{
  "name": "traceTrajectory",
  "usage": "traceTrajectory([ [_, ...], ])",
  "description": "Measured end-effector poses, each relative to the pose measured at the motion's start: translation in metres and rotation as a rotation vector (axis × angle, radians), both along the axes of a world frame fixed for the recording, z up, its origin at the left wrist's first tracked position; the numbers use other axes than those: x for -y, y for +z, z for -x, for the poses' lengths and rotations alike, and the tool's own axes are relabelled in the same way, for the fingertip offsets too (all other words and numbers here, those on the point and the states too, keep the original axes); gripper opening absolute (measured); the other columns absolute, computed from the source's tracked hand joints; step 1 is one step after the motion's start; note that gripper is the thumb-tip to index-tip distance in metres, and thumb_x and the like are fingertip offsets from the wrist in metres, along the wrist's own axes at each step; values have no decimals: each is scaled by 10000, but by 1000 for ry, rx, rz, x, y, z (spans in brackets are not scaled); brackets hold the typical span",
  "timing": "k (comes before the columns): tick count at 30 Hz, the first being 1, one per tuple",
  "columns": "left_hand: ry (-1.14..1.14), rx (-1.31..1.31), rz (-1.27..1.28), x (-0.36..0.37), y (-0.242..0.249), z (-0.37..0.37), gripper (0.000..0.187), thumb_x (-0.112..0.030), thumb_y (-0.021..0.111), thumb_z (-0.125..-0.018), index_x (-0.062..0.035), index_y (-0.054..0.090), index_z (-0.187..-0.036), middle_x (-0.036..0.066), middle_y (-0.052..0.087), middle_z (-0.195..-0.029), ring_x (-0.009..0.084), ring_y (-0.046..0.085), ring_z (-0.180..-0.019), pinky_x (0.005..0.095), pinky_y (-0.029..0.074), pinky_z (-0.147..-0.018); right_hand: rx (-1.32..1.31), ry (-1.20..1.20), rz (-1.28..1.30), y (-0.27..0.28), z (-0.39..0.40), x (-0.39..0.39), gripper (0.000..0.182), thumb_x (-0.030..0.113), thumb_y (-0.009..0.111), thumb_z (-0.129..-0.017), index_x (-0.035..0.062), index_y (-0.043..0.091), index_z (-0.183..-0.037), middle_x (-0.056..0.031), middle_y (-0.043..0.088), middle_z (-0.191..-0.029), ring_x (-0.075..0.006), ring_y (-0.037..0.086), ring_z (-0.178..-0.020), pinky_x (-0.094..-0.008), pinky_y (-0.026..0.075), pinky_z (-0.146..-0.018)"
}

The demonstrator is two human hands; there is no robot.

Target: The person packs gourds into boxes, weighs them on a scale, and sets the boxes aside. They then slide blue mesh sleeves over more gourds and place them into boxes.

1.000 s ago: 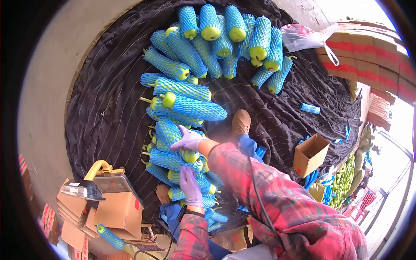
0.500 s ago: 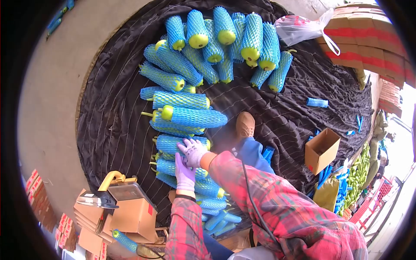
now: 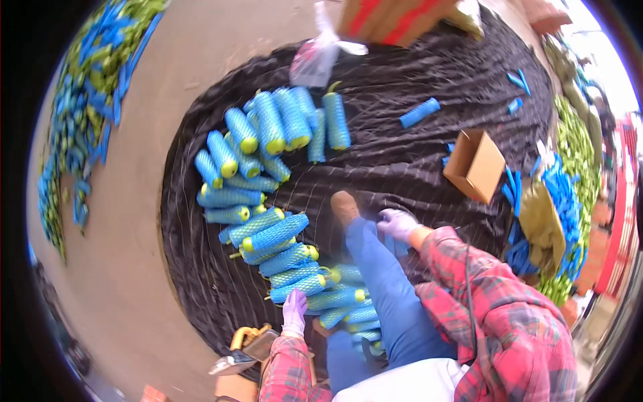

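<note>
Long green gourds in blue foam net sleeves [image 3: 278,231] lie in a curved row on a black cloth [image 3: 321,191]. My left hand [image 3: 295,309], in a light purple glove, is at the near part of the row. Its fingers are straight and touch or hover over the end of a sleeved gourd [image 3: 297,288]. My right hand [image 3: 396,225], gloved the same way, is beyond my right leg, over blue sleeves [image 3: 395,246] on the cloth. It is blurred, and whether it holds one of them is not clear.
An open cardboard box [image 3: 474,166] stands on the cloth at the right, with a loose blue sleeve [image 3: 420,113] above it. A plastic bag [image 3: 315,61] lies near stacked cartons [image 3: 395,20]. My brown shoe [image 3: 344,208] is on the cloth. Gourd piles line both sides.
The view has turned to the right. My right hand has left the gourds and moved right to the blue sleeves by my leg. My left hand stays at the row.
</note>
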State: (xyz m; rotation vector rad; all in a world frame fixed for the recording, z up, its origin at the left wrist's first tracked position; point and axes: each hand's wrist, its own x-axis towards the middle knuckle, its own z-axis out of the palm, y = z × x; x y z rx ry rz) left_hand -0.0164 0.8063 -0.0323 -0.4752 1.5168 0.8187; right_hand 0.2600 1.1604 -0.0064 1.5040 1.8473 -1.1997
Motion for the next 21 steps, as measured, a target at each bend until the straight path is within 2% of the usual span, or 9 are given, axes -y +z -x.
traceTrajectory([
  [2, -247, -66, -42, -7, 26, 18, 515, -456, 587, -964, -103, 524, -1333, 125, 609, -1247, 275, 579, -1144, 411, 451, -967, -18, -223, -92, 29, -77, -11, 588, 434, 578, -831, 23, 605, -1251, -230, 641, -1215, -349, 601, -1169, -426, 461, -1003],
  [3, -239, -111, -63, -18, 50, 25, 366, -421, 622, -952, -136, 596, -1181, 26, 650, -991, 168, 616, -856, 328, 498, -742, 55, -312, -131, 42, -108, -13, 592, 435, 577, -829, 30, 604, -1260, -228, 652, -1195, -358, 610, -1151, -426, 464, -999],
  [5, -289, -58, -69, -42, 75, 43, 200, -377, 611, -956, -179, 623, -931, -87, 514, -695, 60, 452, -540, 235, 331, -458, 163, -470, -166, 58, -169, -9, 587, 434, 576, -838, 41, 599, -1274, -229, 652, -1192, -369, 610, -1145, -426, 467, -996],
  [8, -434, -93, 108, -60, 94, 80, 245, -410, 616, -941, -215, 562, -802, -49, 450, -617, 113, 401, -483, 294, 297, -430, 175, -606, -27, 86, -242, 12, 616, 459, 568, -854, 32, 578, -1298, -239, 601, -1285, -371, 559, -1223, -416, 433, -1045],
  [11, -468, -73, 424, -118, 106, 106, 297, -480, 583, -942, -229, 507, -803, -40, 478, -704, 155, 445, -576, 339, 326, -490, 192, -766, 62, 134, -273, 26, 688, 493, 562, -866, -4, 540, -1341, -235, 546, -1374, -359, 503, -1300, -410, 383, -1102],
  [13, -375, 218, 95, -180, 119, 102, 242, -423, 619, -942, -206, 536, -873, -38, 417, -637, 151, 437, -517, 325, 306, -444, 189, -888, 82, 162, -283, 31, 711, 499, 563, -868, -15, 525, -1358, -233, 536, -1387, -354, 495, -1312, -409, 377, -1108],
  [15, -614, -122, 52, -273, 158, 50, 329, -459, 590, -961, -183, 577, -1139, 23, 599, -949, 179, 575, -837, 369, 475, -736, 85, -1056, 66, 173, -287, 48, 737, 510, 579, -856, -30, 524, -1354, -240, 532, -1390, -350, 503, -1307, -407, 388, -1099],
  [17, -687, -94, -99, -367, 202, -1, 558, -464, 542, -986, -123, 438, -1416, 147, 508, -1378, 317, 479, -1283, 453, 376, -1073, 8, -1069, 86, 169, -287, 65, 734, 524, 591, -848, -37, 553, -1320, -243, 560, -1356, -361, 531, -1275, -420, 419, -1069],
  [21, -807, 6, -373, -489, 224, -54, 523, -416, 512, -1000, -97, 442, -1409, 163, 503, -1398, 331, 476, -1301, 453, 384, -1071, -232, -1255, 208, 211, -263, 86, 548, 440, 632, -874, 43, 628, -1252, -177, 659, -1238, -320, 632, -1129, -405, 491, -949],
])
